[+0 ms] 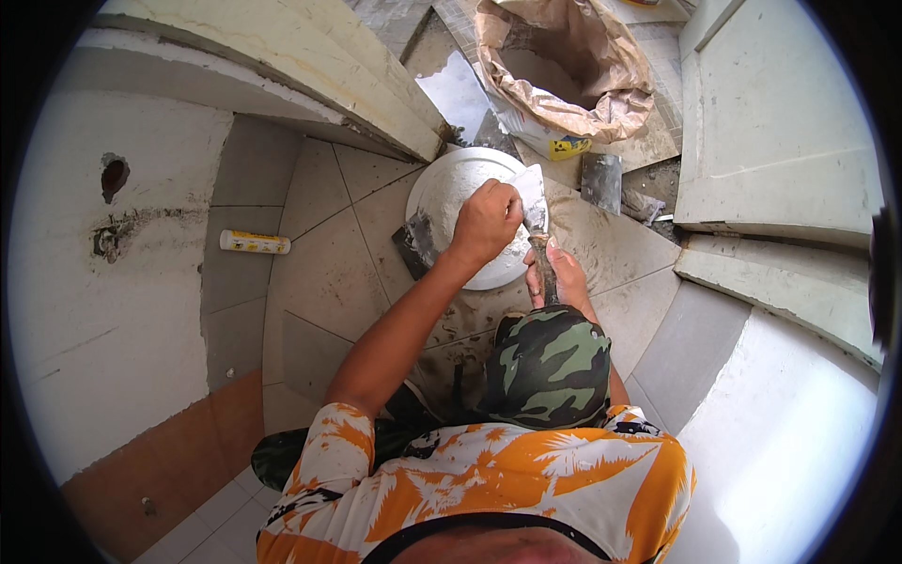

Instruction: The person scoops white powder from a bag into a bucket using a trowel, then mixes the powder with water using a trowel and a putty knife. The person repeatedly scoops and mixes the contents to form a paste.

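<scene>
My right hand (561, 273) is wrapped round the handle of a putty knife (533, 202), whose broad blade is coated with white paste and points away from me. To its left, my left hand (486, 223) is closed, its fingers curled by the blade. What those fingers hold, if anything, is hidden. Below both hands, a round white basin (422, 195) on the floor holds white powdery or pasty material. A dark flat piece (406, 249) smeared with white lies against the basin's left side, partly behind my left forearm.
Beyond the basin stands an open paper sack (615, 117) with grey powder inside. A dark rectangular plate (601, 182) rests near it. A white and yellow sealant cartridge (255, 242) lies by the left wall. Door frames narrow the passage on both sides. My camouflage-clad knee (554, 367) rises below my right hand.
</scene>
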A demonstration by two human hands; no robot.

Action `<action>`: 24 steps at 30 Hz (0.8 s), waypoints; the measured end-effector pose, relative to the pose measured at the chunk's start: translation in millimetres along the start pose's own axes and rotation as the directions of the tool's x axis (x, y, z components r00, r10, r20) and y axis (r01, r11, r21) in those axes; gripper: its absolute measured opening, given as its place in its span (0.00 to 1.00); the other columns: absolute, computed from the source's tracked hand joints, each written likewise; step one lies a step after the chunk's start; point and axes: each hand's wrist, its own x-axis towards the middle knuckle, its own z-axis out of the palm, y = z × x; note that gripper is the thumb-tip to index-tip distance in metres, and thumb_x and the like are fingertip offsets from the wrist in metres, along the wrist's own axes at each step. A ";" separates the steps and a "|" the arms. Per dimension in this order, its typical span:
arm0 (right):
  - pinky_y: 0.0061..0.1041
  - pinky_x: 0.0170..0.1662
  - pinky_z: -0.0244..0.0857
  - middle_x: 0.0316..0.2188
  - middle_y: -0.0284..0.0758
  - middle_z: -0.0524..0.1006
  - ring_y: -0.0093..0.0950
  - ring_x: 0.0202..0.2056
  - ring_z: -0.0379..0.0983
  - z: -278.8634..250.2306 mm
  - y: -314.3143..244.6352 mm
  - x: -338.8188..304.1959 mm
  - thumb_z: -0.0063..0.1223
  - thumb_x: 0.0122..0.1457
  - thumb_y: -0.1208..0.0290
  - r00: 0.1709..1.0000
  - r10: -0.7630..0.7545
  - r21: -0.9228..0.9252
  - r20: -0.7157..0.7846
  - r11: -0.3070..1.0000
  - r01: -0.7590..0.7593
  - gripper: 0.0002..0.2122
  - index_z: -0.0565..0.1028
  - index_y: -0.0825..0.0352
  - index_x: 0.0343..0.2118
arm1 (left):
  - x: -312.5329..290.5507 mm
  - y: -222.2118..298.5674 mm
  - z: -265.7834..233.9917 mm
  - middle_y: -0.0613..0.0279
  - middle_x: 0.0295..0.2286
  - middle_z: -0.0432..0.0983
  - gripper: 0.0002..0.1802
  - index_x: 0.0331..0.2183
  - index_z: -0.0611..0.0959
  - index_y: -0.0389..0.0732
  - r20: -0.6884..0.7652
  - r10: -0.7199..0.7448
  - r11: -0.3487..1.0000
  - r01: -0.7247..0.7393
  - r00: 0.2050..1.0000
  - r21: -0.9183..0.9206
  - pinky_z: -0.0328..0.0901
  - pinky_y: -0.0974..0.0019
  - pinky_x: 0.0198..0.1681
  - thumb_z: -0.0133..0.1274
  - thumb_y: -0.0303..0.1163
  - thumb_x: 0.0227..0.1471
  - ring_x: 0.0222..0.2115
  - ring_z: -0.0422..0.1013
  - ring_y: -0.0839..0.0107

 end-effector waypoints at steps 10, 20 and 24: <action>0.20 0.18 0.65 0.19 0.31 0.72 0.20 0.14 0.69 -47.8 9.9 7.3 0.40 0.66 0.43 0.984 0.023 0.048 -0.177 0.999 -0.014 0.26 0.71 0.67 0.40 | -3.0 -39.1 -26.1 0.67 0.26 0.76 0.05 0.35 0.79 0.38 0.143 -0.442 0.506 0.378 0.885 -0.775 0.70 0.72 0.29 0.54 0.28 0.58 0.23 0.71 0.80; 0.37 0.37 0.68 0.27 0.39 0.77 0.40 0.32 0.76 -75.2 55.2 -28.2 0.56 0.57 0.57 0.913 -0.386 -0.944 -0.134 0.329 0.000 0.15 0.75 0.64 0.39 | -29.0 -62.9 -24.3 0.64 0.27 0.76 0.08 0.40 0.79 0.34 0.216 -0.574 0.332 0.466 0.790 -0.820 0.73 0.68 0.34 0.54 0.26 0.59 0.25 0.73 0.77; 0.39 0.42 0.66 0.32 0.41 0.76 0.42 0.38 0.74 -75.7 70.6 -30.6 0.61 0.51 0.63 0.880 -0.469 -0.997 -0.068 0.050 -0.051 0.12 0.77 0.63 0.36 | -14.3 -61.0 -35.7 0.64 0.27 0.75 0.08 0.40 0.79 0.34 0.194 -0.515 0.291 0.383 0.835 -0.877 0.73 0.67 0.36 0.54 0.25 0.59 0.26 0.73 0.77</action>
